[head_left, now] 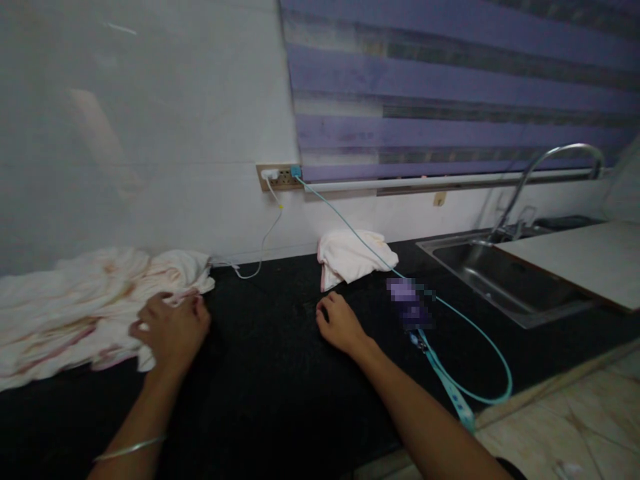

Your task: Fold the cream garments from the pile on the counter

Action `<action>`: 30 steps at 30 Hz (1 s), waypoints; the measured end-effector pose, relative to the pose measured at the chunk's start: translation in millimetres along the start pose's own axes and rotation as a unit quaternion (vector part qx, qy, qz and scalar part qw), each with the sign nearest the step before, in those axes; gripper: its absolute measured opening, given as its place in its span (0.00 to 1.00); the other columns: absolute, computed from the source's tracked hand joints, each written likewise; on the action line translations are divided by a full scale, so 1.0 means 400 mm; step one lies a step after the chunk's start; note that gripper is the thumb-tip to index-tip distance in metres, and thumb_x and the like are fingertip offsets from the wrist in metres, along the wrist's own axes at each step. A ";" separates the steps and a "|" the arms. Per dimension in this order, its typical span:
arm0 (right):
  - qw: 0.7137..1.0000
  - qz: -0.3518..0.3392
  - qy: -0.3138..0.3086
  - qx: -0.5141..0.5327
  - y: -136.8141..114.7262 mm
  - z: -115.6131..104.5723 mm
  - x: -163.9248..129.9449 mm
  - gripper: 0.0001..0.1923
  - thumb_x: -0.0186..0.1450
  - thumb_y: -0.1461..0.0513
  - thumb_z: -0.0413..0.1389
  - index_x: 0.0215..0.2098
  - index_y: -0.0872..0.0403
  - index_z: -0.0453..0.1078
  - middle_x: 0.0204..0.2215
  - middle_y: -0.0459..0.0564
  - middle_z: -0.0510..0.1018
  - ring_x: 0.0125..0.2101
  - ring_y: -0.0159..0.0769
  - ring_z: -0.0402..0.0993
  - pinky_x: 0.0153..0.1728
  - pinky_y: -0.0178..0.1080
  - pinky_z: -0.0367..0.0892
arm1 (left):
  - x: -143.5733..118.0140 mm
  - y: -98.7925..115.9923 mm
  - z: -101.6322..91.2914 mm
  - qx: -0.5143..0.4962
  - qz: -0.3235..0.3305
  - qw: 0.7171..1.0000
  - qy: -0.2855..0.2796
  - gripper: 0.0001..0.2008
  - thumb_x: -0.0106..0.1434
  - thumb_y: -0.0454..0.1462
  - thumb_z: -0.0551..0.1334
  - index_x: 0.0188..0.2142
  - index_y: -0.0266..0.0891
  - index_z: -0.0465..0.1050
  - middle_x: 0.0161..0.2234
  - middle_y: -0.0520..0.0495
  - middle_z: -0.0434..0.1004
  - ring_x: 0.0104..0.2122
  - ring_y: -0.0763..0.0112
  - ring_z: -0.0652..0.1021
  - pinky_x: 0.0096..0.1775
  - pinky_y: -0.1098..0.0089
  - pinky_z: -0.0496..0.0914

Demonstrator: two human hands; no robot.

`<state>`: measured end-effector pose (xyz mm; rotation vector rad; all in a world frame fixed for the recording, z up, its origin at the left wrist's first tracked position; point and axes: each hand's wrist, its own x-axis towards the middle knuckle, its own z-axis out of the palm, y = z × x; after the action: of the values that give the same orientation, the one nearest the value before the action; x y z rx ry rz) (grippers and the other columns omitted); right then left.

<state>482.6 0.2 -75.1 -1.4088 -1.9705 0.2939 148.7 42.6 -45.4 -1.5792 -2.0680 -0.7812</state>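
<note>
Hands rest on the black tabletop [270, 373], well apart from each other. The left hand [173, 330] lies with fingers curled down onto the edge of a large rumpled white cloth [75, 307] stained with reddish-brown marks, gripping a fold of it. The right hand [340, 325] sits loosely closed on bare tabletop, holding nothing, just in front of a small folded white cloth [353, 257]. A teal cable [465, 327] runs from the wall socket [280, 177] past the right wrist. A steel sink [505, 277] lies farther right.
</note>
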 end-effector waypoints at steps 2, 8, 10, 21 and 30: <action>1.000 -0.022 -0.018 0.009 -0.020 0.012 -0.002 0.08 0.72 0.63 0.52 0.43 0.54 0.73 0.44 0.54 0.74 0.47 0.39 0.71 0.51 0.40 0.66 | 0.001 0.021 -0.007 -0.002 0.031 0.999 -0.007 0.28 0.73 0.49 0.46 0.52 0.33 0.77 0.60 0.26 0.65 0.59 0.36 0.67 0.56 0.38 0.64; 0.999 -0.021 -0.033 0.038 -0.023 0.011 0.001 0.07 0.72 0.65 0.52 0.41 0.54 0.72 0.42 0.52 0.74 0.45 0.37 0.71 0.49 0.39 0.66 | 0.025 0.034 0.000 -0.025 0.047 0.995 -0.085 0.26 0.75 0.46 0.41 0.50 0.33 0.73 0.44 0.31 0.76 0.47 0.47 0.76 0.48 0.53 0.69; 0.998 -0.020 -0.034 0.044 -0.020 0.011 0.003 0.07 0.72 0.65 0.52 0.40 0.54 0.72 0.42 0.51 0.74 0.44 0.36 0.72 0.48 0.38 0.66 | 0.028 0.034 0.001 -0.039 0.037 0.996 -0.073 0.25 0.74 0.46 0.41 0.50 0.34 0.71 0.42 0.33 0.76 0.45 0.49 0.76 0.46 0.56 0.69; 0.998 -0.028 -0.051 0.032 -0.020 0.014 0.005 0.07 0.71 0.64 0.52 0.39 0.54 0.73 0.40 0.51 0.75 0.43 0.37 0.72 0.48 0.39 0.66 | 0.029 0.047 0.032 -0.056 0.078 0.985 -0.141 0.15 0.71 0.45 0.46 0.37 0.40 0.65 0.33 0.40 0.73 0.35 0.55 0.76 0.37 0.61 0.67; 0.997 -0.022 -0.060 0.044 -0.016 0.012 0.008 0.07 0.70 0.65 0.53 0.38 0.53 0.73 0.40 0.51 0.76 0.43 0.37 0.73 0.48 0.39 0.66 | 0.017 0.036 0.073 -0.080 0.106 0.975 -0.176 0.17 0.67 0.47 0.51 0.44 0.38 0.68 0.39 0.38 0.76 0.44 0.52 0.78 0.46 0.59 0.71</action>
<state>474.2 1.7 -74.0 -1.3170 -2.0553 0.4498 160.8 69.4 -60.5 -2.1179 -2.0617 -0.6391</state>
